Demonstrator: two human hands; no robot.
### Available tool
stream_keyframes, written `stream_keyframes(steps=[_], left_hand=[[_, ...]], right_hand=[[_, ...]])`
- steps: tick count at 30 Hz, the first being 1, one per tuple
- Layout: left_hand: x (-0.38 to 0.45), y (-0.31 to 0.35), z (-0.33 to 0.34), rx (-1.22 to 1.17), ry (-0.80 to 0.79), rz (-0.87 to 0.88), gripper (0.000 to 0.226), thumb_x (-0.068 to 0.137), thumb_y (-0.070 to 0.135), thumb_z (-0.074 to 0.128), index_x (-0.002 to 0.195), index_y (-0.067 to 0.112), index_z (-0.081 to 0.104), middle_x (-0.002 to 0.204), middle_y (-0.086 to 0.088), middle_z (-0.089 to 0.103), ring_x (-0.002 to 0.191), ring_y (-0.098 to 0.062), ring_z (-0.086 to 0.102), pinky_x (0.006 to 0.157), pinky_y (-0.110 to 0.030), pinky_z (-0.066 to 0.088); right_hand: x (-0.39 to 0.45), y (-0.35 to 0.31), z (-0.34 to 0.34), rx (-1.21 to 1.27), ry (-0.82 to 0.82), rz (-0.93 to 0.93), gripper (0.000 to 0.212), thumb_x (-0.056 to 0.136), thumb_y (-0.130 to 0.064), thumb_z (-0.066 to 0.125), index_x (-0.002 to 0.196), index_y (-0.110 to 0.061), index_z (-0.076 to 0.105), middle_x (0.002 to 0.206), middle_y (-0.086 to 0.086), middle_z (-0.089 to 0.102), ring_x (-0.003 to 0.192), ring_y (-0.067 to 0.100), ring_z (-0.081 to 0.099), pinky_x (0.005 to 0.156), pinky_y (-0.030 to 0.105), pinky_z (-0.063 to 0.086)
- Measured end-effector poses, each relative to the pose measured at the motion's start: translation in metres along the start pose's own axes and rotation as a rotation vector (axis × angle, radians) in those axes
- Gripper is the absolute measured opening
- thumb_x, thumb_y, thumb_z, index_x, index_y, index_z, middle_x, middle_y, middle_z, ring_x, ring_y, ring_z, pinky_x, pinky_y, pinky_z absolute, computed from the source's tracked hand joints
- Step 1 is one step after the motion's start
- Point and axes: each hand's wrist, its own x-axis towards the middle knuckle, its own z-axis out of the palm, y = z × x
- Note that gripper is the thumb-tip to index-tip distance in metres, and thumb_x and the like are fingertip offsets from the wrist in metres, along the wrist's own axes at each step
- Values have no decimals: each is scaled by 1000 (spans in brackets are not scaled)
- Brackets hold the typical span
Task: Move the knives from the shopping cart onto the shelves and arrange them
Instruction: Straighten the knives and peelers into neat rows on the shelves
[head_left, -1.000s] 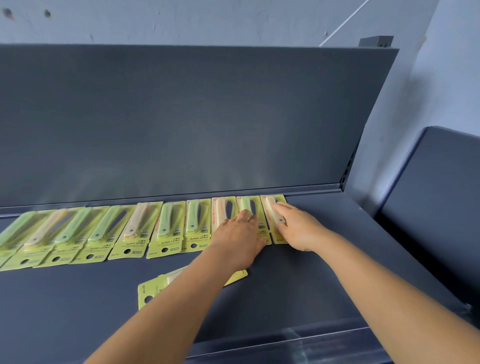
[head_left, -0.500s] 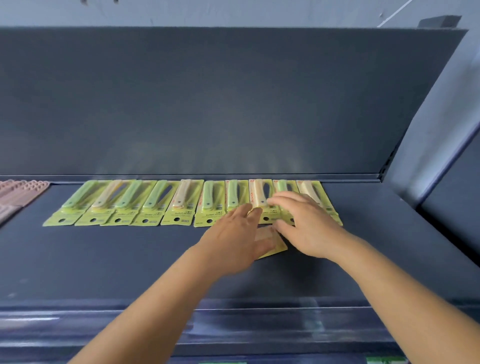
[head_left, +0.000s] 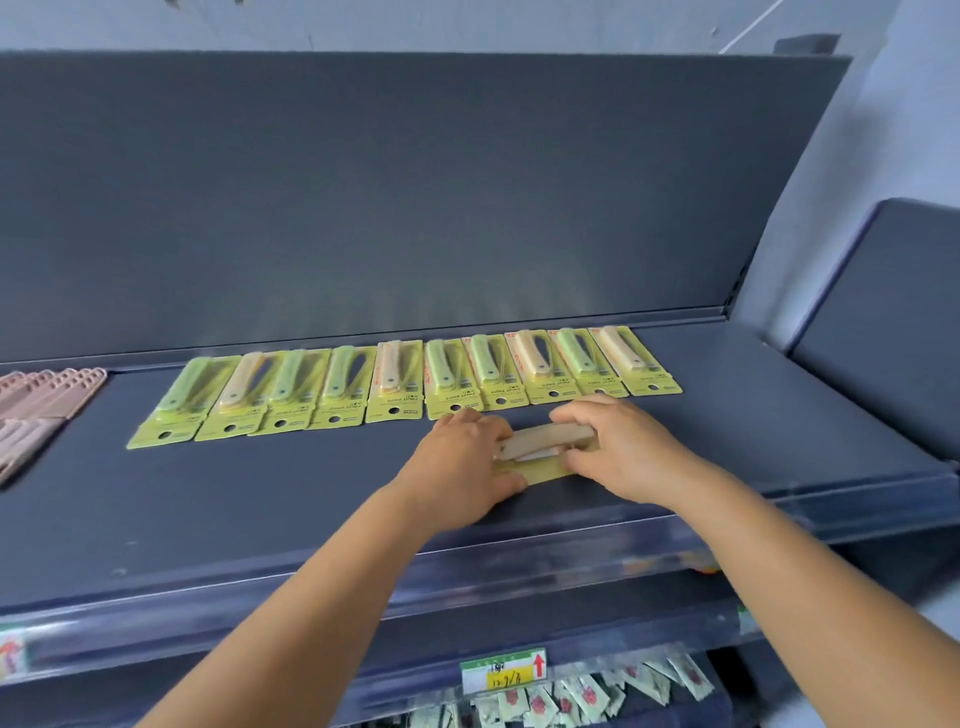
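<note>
Knife pack (head_left: 540, 453) sideways on shelf (head_left: 260, 499), pinched between left hand (head_left: 462, 462) and right hand (head_left: 618, 449), near knife row (head_left: 415, 384).

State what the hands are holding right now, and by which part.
One packaged knife, lying crosswise on the shelf: left hand grips its left end, right hand its right end.

Pink packs (head_left: 41, 397) – price tag (head_left: 503, 671)

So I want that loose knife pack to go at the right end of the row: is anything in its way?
Nothing visible. Both hands, left and right, hold the knife pack in front of the row; the shelf right of the last pack is bare.
</note>
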Motion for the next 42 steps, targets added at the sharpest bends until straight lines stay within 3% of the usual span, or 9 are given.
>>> stream_keyframes(steps=[4,10,13,20,23,27,32,39,42], left_hand=[[5,7,0,-62,0,10,53,79,39,71,124,22,50,120,-1,51,111,-20,43,89,-28,38],[19,36,7,-145,-2,127,56,89,28,62,139,24,37,125,-6,43,99,-26,56,91,-35,46],[31,55,11,-272,66,150,54,93,25,58,141,29,33,121,-6,40,81,-21,55,83,-28,47],[79,113,25,-454,126,146,48,97,15,46,143,20,31,130,-8,35,85,-20,50,80,-16,37],[99,123,31,-364,101,176,46,96,18,50,140,16,38,129,-8,40,102,-23,52,91,-20,37],[126,118,40,-81,108,217,51,96,23,48,145,14,34,139,-3,35,131,-23,34,110,-30,30],[155,111,48,177,52,222,53,100,34,37,148,17,25,154,-2,20,142,-22,18,117,-37,19],[172,108,51,182,1,187,50,100,36,35,145,17,30,153,-1,24,141,-20,24,117,-37,19],[173,108,49,183,23,190,55,100,37,37,149,16,22,156,-1,20,143,-21,19,118,-36,16]], right_hand=[[-13,3,-2,40,81,73,37,86,-22,66,122,-25,59,122,-6,52,115,15,46,90,26,38],[-29,12,-9,98,218,212,48,87,-22,63,131,-32,48,137,-4,40,127,20,38,101,32,35],[-31,23,-17,156,315,352,56,89,-30,59,140,-32,35,135,1,40,112,21,47,89,31,41],[-1,60,-39,833,445,496,57,88,-13,63,138,-27,39,102,3,66,93,24,66,82,42,57],[15,88,-53,765,464,526,56,90,-4,55,140,-26,41,112,3,62,94,20,62,75,33,54],[34,134,-69,551,469,531,56,90,2,41,139,-24,46,134,8,53,101,23,58,67,27,46],[65,176,-78,337,379,574,54,90,2,36,135,-22,52,132,8,55,87,23,54,50,23,36],[102,179,-68,180,283,488,49,92,-1,39,131,-23,58,131,6,57,101,26,57,66,26,43],[106,178,-66,63,220,392,42,95,-6,39,131,-20,57,139,3,47,117,24,50,89,28,43]])
